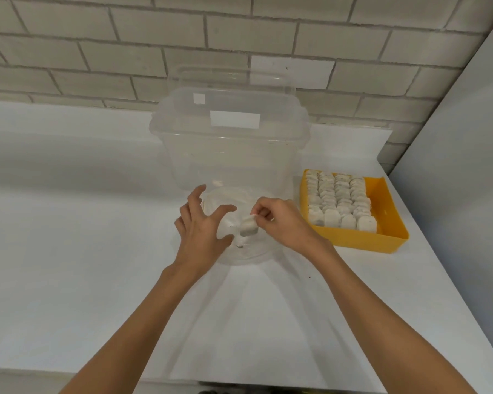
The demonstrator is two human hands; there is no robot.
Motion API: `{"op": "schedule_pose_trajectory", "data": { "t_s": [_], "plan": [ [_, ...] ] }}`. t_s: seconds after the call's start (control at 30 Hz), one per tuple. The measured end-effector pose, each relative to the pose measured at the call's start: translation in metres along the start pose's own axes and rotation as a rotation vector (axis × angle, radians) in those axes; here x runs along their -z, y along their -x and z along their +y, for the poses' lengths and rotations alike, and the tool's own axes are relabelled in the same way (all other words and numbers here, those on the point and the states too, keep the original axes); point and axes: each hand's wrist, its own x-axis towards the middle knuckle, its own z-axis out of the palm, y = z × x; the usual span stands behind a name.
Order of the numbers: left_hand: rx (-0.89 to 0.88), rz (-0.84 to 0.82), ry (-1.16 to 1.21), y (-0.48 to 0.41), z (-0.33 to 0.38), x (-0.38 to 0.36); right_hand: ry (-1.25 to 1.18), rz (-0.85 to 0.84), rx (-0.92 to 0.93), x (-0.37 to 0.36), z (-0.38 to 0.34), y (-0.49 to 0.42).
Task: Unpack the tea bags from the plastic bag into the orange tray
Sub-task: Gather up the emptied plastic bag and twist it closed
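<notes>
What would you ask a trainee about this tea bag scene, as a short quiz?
1. True or false: the right hand pinches a tea bag.
2. Pick one: on which side of the hands does the orange tray lie? A, the person's left. B, the person's right. C, between the two hands.
3. Fill in: the ___ hand spreads its fingers over the plastic bag.

Key: 1 true. 2 B. 3 left hand.
</notes>
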Motion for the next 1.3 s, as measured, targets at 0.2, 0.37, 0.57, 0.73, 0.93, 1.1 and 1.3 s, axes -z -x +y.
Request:
{"op": "schedule_pose_trajectory", "data": {
  "t_s": [0.2,0.37,0.57,0.73,0.93,1.1,1.3],
  "plan": [
    [-0.067,-0.044,0.449,-0.018,0.027,0.017,-0.196,0.053,0.026,0.034,-0.009,-0.003],
    [-0.023,-0.201,0.616,-0.037,0.055,0.009,-0.273,0.103,0.031,0.066,-0.016,0.005],
    [-0.024,-0.297,0.767,-0.054,0.087,-0.019,-0.22,0.153,-0.029,0.102,0.006,0.018],
    [-0.056,-0.362,0.814,-0.067,0.128,-0.04,-0.118,0.175,-0.051,0.137,0.036,0.028],
    [-0.139,-0.437,0.779,-0.087,0.169,-0.061,-0.046,0.227,-0.073,0.174,0.065,0.034],
    [-0.197,-0.553,0.586,-0.095,0.182,-0.083,0.012,0.167,-0.167,0.184,0.096,0.04],
    [-0.223,-0.566,0.5,-0.094,0.18,-0.098,0.103,-0.001,-0.306,0.175,0.119,0.044]
  ]
}}
